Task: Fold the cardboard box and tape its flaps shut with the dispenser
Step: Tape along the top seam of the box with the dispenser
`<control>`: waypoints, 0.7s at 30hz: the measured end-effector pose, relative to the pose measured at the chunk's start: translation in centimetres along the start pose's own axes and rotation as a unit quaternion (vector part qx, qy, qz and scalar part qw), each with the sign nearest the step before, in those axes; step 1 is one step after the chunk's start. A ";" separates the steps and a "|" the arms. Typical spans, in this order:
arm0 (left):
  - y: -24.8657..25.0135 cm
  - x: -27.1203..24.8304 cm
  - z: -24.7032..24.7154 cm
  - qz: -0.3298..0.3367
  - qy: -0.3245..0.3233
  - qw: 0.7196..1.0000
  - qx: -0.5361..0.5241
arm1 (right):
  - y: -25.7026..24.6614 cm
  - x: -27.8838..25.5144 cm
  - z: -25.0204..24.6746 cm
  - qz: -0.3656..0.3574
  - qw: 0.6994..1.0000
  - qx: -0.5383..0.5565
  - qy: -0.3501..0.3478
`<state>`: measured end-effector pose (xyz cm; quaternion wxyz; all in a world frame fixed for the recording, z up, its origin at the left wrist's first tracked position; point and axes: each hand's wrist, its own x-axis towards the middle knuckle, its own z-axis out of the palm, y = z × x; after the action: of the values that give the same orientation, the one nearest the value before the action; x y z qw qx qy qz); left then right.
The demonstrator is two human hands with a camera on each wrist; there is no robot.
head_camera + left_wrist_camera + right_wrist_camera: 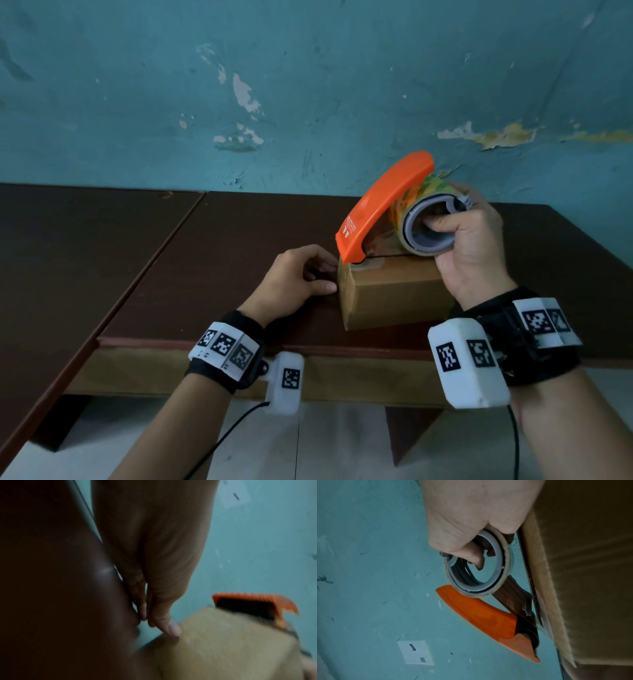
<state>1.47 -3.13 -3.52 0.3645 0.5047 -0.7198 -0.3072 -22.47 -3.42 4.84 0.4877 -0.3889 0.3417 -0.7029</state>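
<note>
1. Steadying the cardboard box (pixel 394 296) at 5 o'clock on the table (pixel 239 240), the left hand (pixel 294 281) touches its side with loosely curled fingers.
2. Right hand (pixel 469 240) clasps the tape dispenser (pixel 383 205) at the box's 9 o'clock edge.
3. Pulling hard could likely slide the lightly braced box and wrinkle the tape.

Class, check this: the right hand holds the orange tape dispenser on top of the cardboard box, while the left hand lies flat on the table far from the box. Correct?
Not quite. The head view shows the left hand touching the cardboard box at its left end. The right hand does hold the tape dispenser on the box top.
</note>
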 end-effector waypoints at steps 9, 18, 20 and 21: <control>1.0 -0.1 0.4 0.001 0.092 0.975 -0.200 | 0.1 0.1 0.0 0.002 1.000 -0.003 0.012; 5.0 -1.5 1.6 0.049 -0.036 0.943 -0.327 | 0.0 0.0 0.1 0.000 1.000 -0.009 0.018; 5.4 -1.6 2.4 0.045 -0.023 0.954 -0.295 | 0.0 0.0 0.1 0.002 1.000 -0.013 0.022; 5.4 -1.5 2.8 0.047 -0.011 0.959 -0.279 | 0.0 0.0 0.1 0.003 1.000 -0.015 0.025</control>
<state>-3.25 0.14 -0.95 0.4970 0.3452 -0.6324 -0.4836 -22.36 -3.46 4.88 0.4753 -0.3773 0.3659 -0.7055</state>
